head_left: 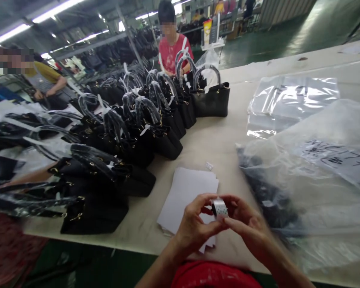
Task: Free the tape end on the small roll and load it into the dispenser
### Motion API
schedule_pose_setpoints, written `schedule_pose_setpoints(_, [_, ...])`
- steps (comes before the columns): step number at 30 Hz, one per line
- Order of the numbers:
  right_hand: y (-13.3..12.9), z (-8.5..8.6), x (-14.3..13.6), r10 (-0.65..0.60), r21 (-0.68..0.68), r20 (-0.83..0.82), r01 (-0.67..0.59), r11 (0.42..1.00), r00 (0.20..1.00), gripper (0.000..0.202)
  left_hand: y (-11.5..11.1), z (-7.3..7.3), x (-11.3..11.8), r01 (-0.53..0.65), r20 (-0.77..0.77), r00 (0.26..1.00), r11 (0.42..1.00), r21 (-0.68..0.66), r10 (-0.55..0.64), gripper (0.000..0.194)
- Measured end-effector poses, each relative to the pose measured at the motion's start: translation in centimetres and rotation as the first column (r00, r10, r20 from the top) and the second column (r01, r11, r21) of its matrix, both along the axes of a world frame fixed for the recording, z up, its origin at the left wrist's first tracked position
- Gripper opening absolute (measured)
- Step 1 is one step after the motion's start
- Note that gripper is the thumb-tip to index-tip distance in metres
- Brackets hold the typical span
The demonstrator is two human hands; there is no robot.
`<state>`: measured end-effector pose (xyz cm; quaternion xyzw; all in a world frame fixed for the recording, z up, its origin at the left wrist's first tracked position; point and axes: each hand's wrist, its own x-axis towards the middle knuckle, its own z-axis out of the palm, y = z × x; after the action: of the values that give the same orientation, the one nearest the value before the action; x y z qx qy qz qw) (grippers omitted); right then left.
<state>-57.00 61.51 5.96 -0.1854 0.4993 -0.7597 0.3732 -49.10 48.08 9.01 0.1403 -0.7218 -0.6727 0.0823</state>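
Both hands are meeting just above a stack of white paper sheets [187,196] on the table [222,140]. The left hand [195,228] and the right hand [243,224] are pinching a small white roll of stickers [219,208] between their fingertips. Black handbags [132,136] are standing in rows to the left, and clear plastic bags [306,160] are lying to the right.

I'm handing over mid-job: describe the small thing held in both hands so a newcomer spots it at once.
On the long pale worktable, find the stack of white paper sheets at its near edge. Just above that stack, the left hand and right hand pinch a small silvery-white roll with a dark core, the only thing off the table.
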Motion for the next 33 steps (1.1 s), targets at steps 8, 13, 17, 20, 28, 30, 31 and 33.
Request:
schedule_pose_setpoints(8, [-1.7,-0.2,0.6,0.023,-0.019,-0.025,-0.023,1.0,0.999,0.036,-0.6,-0.3,0.9,-0.091,-0.016,0.996,0.992,0.085,0.093,0.047])
schedule_pose_setpoints(13, [-2.5,0.4,1.3,-0.041,0.036,-0.067,0.044,0.998,0.997,0.031,-1.1,-0.3,1.2,-0.121,-0.057,0.99,0.984,0.132,0.13,0.042])
schedule_pose_setpoints(17, [-3.0,0.5,1.8,-0.094,0.031,-0.062,0.096,0.995,0.994,0.03,-1.4,-0.7,1.3,-0.127,-0.074,0.987,0.979,0.162,0.14,0.043])
schedule_pose_setpoints(20, [-3.1,0.6,2.0,-0.095,0.046,-0.041,0.097,0.994,0.995,0.033,-1.9,-1.4,1.4,-0.11,-0.05,0.991,0.962,0.252,0.126,0.051])
schedule_pose_setpoints(28, [-3.6,0.8,2.3,-0.147,0.097,0.096,0.138,0.986,0.984,0.033,-2.9,-2.3,1.8,-0.01,-0.064,0.997,0.93,0.368,0.036,0.059])
schedule_pose_setpoints(30, [-3.8,0.8,2.3,-0.142,0.101,0.12,0.13,0.986,0.982,0.033,-3.1,-2.1,1.9,-0.012,-0.027,0.999,0.917,0.398,0.025,0.062])
schedule_pose_setpoints(31, [-3.9,0.8,2.3,-0.139,0.098,0.129,0.127,0.987,0.982,0.033,-3.2,-1.9,1.9,-0.014,-0.009,1.0,0.91,0.414,0.02,0.063])
schedule_pose_setpoints(33, [-4.0,0.8,2.3,-0.132,0.098,0.14,0.119,0.988,0.981,0.034,-3.3,-1.7,1.8,-0.019,0.014,1.0,0.899,0.437,0.014,0.065])
